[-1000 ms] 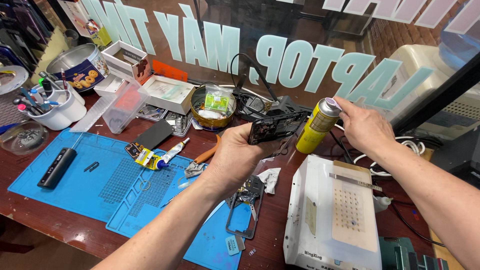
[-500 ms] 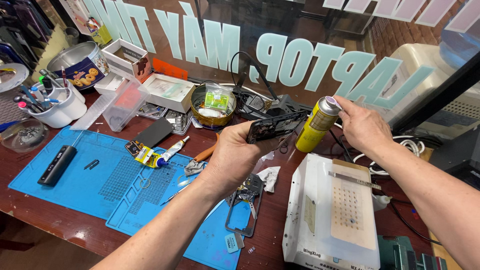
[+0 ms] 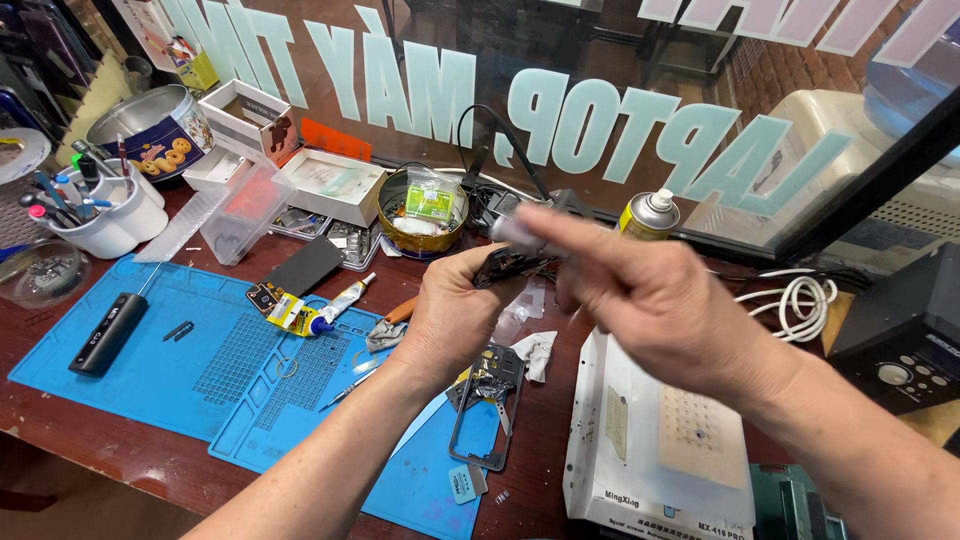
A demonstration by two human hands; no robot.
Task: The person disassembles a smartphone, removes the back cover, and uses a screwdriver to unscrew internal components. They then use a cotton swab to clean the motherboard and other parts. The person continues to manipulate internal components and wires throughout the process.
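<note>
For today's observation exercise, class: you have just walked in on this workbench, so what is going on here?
A person at a cluttered repair bench holds a small dark electronic part in the left hand. The right hand is raised beside it, fingers extended and blurred. A yellow spray can stands behind, against the window. A dark phone frame lies on the blue work mat, with a white machine to its right.

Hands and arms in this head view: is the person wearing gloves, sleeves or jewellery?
Neither the left hand nor the right hand has a glove or a visible ring. Both forearms are bare to the frame edge: no sleeves, watch or bracelet in view.
</note>
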